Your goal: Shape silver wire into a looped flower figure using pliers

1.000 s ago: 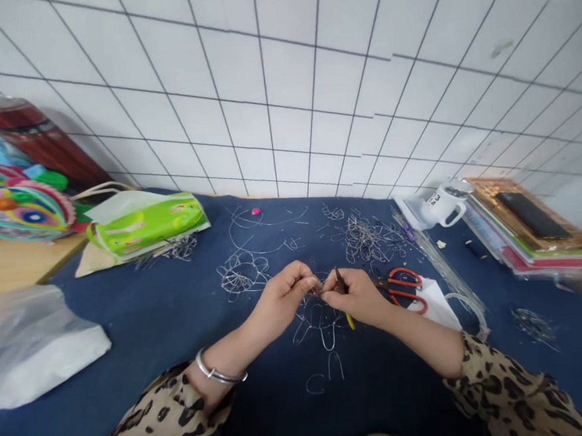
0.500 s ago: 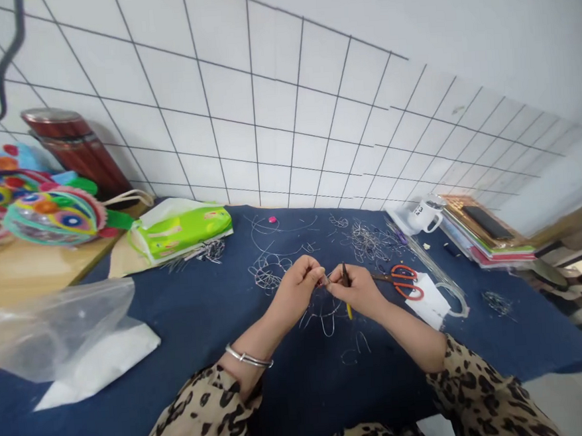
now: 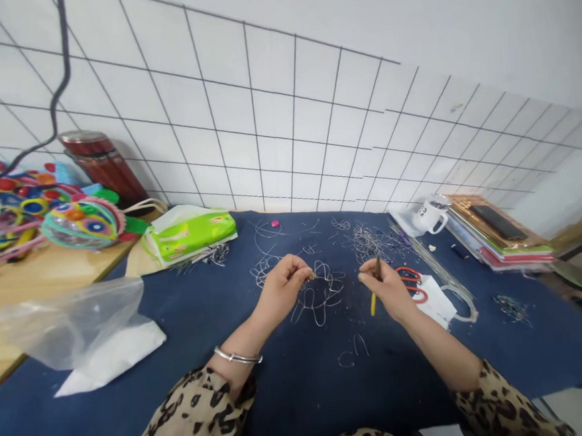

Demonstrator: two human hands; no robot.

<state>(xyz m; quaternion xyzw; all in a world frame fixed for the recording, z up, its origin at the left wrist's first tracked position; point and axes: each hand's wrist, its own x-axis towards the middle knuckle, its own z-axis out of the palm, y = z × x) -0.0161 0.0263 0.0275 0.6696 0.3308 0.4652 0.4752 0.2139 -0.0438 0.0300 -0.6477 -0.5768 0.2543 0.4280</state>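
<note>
My left hand pinches the edge of a looped wire shape, its thin petal-like loops spreading to the right over the dark blue cloth. In my right hand is a slim tool, probably pliers, with a dark tip pointing up and a yellow handle below the palm. The fingers of this hand are closed, apart from the wire shape. Two short bent wire pieces lie nearer to me. Another looped wire bundle sits behind my left hand.
Orange-handled scissors lie beside my right wrist on white paper. Tangled wire, straight wires and a white mug are at the back right. A green tissue pack and a clear plastic bag are on the left.
My right hand has moved right, away from my left hand, carrying the yellow-handled tool. More of the looped wire shape shows between them. The view has shifted slightly.
</note>
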